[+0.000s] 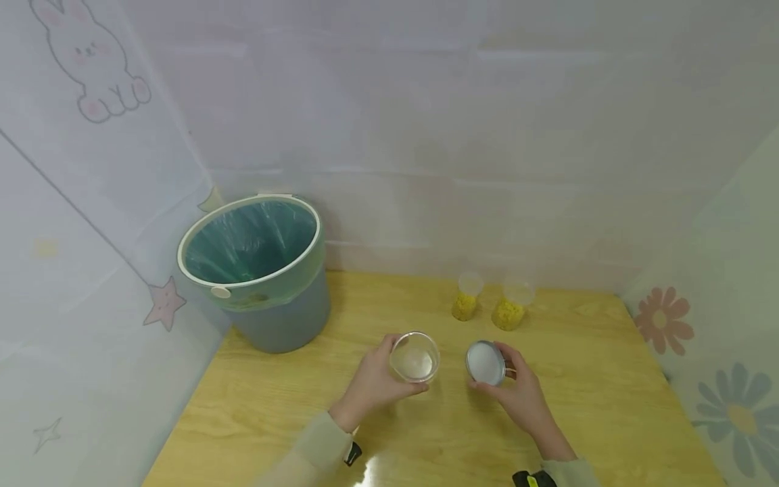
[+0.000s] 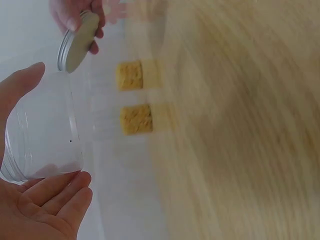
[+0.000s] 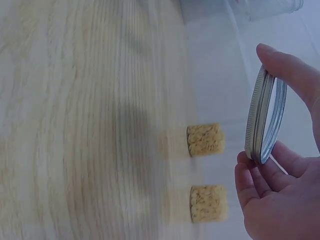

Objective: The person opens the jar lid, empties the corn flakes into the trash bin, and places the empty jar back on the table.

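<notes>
My left hand (image 1: 372, 384) grips a see-through plastic jar (image 1: 415, 358) by its sides, thumb on one side and fingers on the other. The jar has no lid on, and its mouth faces up toward the head camera. To the right, my right hand (image 1: 525, 400) pinches a round silver screw lid (image 1: 485, 363) by its rim. Its white inner side shows in the head view, and its ridged edge (image 3: 256, 112) shows in the right wrist view. A gap separates lid and jar. Both are held above the wooden table.
Two see-through jars, a left one (image 1: 465, 306) and a right one (image 1: 508, 314), stand at the table's back with yellow pieces inside. A grey-blue bin (image 1: 282, 328) with a green liner stands at the back left. Printed white sheets surround the wooden table (image 1: 255, 419).
</notes>
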`<control>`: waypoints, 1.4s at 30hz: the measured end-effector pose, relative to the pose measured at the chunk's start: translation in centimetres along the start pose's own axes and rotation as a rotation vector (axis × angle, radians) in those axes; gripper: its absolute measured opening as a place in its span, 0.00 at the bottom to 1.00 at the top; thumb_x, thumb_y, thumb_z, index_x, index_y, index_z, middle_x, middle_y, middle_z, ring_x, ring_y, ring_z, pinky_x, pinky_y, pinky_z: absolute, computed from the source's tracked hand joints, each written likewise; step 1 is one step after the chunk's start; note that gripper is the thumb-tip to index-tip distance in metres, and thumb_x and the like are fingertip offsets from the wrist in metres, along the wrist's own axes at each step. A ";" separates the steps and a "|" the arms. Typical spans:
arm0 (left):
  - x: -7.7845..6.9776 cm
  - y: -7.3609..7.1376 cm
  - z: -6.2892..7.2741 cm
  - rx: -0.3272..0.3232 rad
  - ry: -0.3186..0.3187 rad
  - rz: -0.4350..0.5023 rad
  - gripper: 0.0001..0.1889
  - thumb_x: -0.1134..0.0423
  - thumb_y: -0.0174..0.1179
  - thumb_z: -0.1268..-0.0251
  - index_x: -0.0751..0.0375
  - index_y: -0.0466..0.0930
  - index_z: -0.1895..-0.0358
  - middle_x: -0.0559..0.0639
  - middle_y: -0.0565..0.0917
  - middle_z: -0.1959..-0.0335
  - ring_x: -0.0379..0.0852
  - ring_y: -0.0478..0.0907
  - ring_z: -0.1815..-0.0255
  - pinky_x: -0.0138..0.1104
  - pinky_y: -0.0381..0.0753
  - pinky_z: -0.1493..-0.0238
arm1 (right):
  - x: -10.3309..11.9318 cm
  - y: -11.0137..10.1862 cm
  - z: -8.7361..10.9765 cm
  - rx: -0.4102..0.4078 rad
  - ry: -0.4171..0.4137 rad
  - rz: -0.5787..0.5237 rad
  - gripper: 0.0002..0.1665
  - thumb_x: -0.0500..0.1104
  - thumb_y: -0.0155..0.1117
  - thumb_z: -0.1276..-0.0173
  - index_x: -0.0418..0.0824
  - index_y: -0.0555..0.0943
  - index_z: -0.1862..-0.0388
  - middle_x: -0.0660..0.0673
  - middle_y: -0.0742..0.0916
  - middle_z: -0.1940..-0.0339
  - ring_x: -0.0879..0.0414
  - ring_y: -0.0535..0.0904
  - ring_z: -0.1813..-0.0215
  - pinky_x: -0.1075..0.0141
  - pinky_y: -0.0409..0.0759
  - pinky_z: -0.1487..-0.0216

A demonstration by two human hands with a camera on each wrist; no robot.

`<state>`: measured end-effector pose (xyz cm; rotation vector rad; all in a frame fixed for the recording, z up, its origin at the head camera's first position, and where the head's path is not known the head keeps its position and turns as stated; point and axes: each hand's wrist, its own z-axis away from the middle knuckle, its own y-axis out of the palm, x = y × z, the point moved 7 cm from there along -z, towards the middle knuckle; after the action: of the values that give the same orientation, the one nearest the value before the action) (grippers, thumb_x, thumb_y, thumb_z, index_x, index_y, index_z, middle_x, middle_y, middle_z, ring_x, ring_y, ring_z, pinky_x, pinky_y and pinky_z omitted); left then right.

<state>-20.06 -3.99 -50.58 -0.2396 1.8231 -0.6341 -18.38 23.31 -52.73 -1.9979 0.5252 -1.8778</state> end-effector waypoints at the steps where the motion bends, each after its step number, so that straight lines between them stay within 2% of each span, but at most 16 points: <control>1: 0.0 0.5 0.1 0.011 -0.004 0.009 0.47 0.46 0.84 0.58 0.59 0.72 0.34 0.53 0.82 0.43 0.47 0.81 0.47 0.43 0.81 0.49 | -0.3 0.0 0.0 0.000 0.007 0.008 0.54 0.46 0.84 0.45 0.36 0.64 0.25 0.35 0.76 0.34 0.41 0.73 0.39 0.45 0.73 0.40; 7: 0.4 3.2 0.2 0.083 -0.042 0.035 0.47 0.47 0.84 0.57 0.59 0.71 0.32 0.54 0.80 0.38 0.48 0.79 0.42 0.40 0.80 0.46 | -1.4 -0.6 0.5 -0.002 0.052 0.054 0.55 0.49 0.84 0.45 0.36 0.64 0.24 0.34 0.76 0.34 0.39 0.74 0.41 0.46 0.75 0.44; 12: 1.1 5.3 0.4 0.151 -0.065 0.013 0.49 0.46 0.83 0.55 0.61 0.68 0.30 0.56 0.77 0.34 0.52 0.76 0.37 0.39 0.78 0.41 | -2.3 -1.2 0.9 0.008 0.106 0.086 0.56 0.51 0.83 0.44 0.38 0.63 0.23 0.34 0.76 0.35 0.38 0.74 0.42 0.48 0.77 0.47; 22: 1.6 8.5 0.6 0.195 -0.075 -0.086 0.50 0.41 0.81 0.55 0.60 0.69 0.30 0.51 0.78 0.36 0.47 0.76 0.39 0.38 0.78 0.42 | -4.1 -1.9 1.7 0.013 0.141 0.129 0.58 0.52 0.84 0.46 0.33 0.63 0.24 0.32 0.77 0.37 0.40 0.76 0.47 0.53 0.78 0.52; 35: 0.8 12.0 -1.4 0.232 -0.040 -0.210 0.50 0.40 0.82 0.58 0.57 0.70 0.31 0.49 0.80 0.41 0.41 0.76 0.44 0.33 0.77 0.45 | -5.9 -3.3 1.9 -0.023 0.136 0.172 0.59 0.52 0.84 0.45 0.27 0.62 0.26 0.26 0.74 0.38 0.37 0.75 0.49 0.55 0.79 0.57; 42: 0.5 13.6 -2.7 0.238 -0.010 -0.261 0.50 0.38 0.80 0.56 0.55 0.70 0.30 0.45 0.79 0.41 0.39 0.75 0.43 0.31 0.76 0.44 | -7.4 -4.2 1.9 -0.048 0.167 0.211 0.60 0.54 0.83 0.44 0.23 0.61 0.27 0.25 0.68 0.41 0.33 0.72 0.48 0.49 0.80 0.56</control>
<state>-20.76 7.91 -57.58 -0.3226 1.7021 -1.0230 -16.71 30.63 -57.17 -1.7457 0.8001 -1.9248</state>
